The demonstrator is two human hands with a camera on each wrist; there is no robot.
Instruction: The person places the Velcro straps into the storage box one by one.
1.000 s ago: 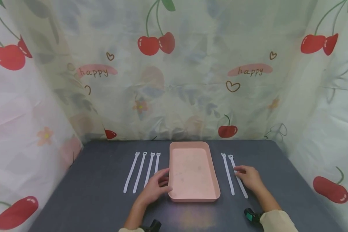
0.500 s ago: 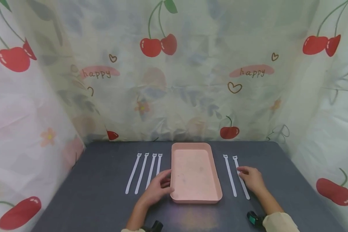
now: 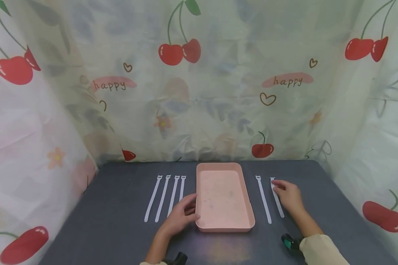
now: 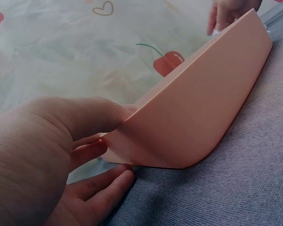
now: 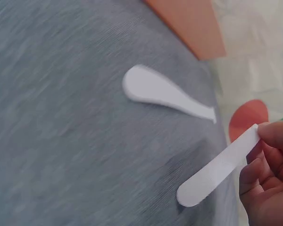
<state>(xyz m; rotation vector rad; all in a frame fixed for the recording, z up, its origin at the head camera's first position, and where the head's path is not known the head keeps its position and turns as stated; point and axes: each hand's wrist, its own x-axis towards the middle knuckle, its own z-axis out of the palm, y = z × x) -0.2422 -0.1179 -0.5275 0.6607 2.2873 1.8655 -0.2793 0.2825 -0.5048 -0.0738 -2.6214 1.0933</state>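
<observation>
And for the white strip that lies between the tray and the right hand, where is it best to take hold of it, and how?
Probably pinch the white strip across its narrow width, just short of the wider head at its far end. Come from above and its right: it is long and thin, lying on the table, and the raised-walled tray stands to its left.

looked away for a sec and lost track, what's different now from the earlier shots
The right hand has moved slightly forward, away from the person; the white strip it pinches went with it and now lies farther from the neighbouring strip. Whether it was already pinched earlier is unclear. Unchanged: the left hand at the pink tray, and the four left strips.
</observation>
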